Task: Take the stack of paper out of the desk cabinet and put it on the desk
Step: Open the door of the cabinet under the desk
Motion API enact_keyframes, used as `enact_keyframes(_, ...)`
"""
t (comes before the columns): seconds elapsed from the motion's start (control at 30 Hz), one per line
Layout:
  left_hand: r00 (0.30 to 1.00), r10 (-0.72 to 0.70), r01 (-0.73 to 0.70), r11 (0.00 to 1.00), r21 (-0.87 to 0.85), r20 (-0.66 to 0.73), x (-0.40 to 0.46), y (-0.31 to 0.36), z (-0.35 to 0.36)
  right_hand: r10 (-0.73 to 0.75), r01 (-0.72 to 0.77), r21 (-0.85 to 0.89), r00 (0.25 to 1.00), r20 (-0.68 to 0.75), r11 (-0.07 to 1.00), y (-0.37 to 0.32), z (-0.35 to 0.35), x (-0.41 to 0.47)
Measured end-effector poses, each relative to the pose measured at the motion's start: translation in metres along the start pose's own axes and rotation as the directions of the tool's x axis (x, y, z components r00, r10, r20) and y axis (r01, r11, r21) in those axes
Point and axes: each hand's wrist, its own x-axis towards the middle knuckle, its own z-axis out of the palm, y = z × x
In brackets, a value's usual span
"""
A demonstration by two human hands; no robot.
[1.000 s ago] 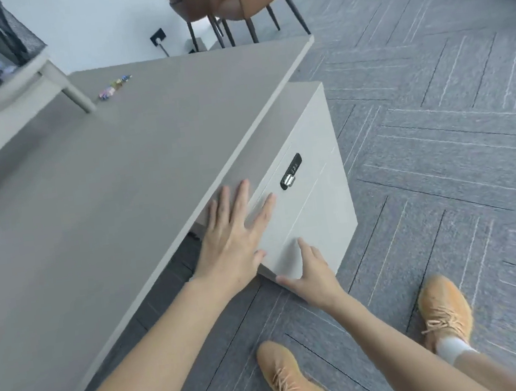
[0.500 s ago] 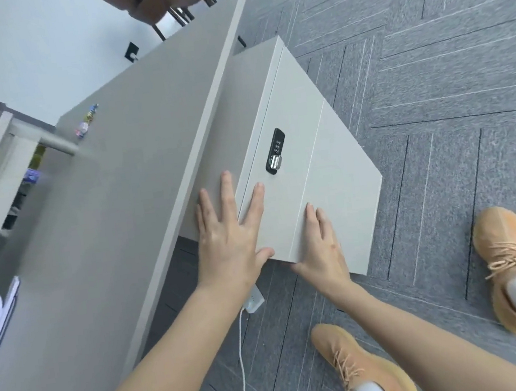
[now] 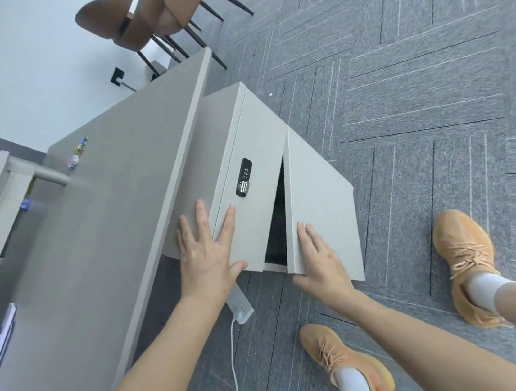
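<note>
A person looks down at a pale grey cabinet point(image 3: 254, 150) that sits under the edge of a big grey surface point(image 3: 99, 234). The left hand point(image 3: 207, 253) lies flat with its fingers spread wide on the left door point(image 3: 246, 216), near the bottom corner, and it grips nothing. The right hand point(image 3: 319, 259) has its fingers pressed on the right door point(image 3: 318, 194), with the thumb hooked round the door's bottom edge, so it holds that door. The right door stands a little way open. A dark gap point(image 3: 278, 225) shows between the two doors. It is too dark inside to see the stack of paper. A black lock point(image 3: 243, 177) with a shiny knob is on the left door. A white power strip point(image 3: 240, 304) with a white cord lies on the grey carpet point(image 3: 414, 78) under the surface. Two orange shoes point(image 3: 466, 264) stand on the carpet. Brown chairs point(image 3: 156, 16) are far back by the wall. Some small bright things point(image 3: 77, 152) sit on the surface far from the hands.
</note>
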Motion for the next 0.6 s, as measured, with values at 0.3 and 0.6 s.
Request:
enact_keyframes(0.3,1.000,-0.007,0.007,1.000,-0.004,-0.023,-0.002,0.002,-0.006,-0.035,0.030,-0.068,0.998,-0.060,0.997,0.042,-0.095,-0.034)
enact_keyframes(0.6,0.999,0.002,-0.002,1.000,-0.014,-0.034,-0.002,0.001,-0.003,0.244,-0.177,0.233,0.921,-0.303,0.956,0.072,-0.157,-0.029)
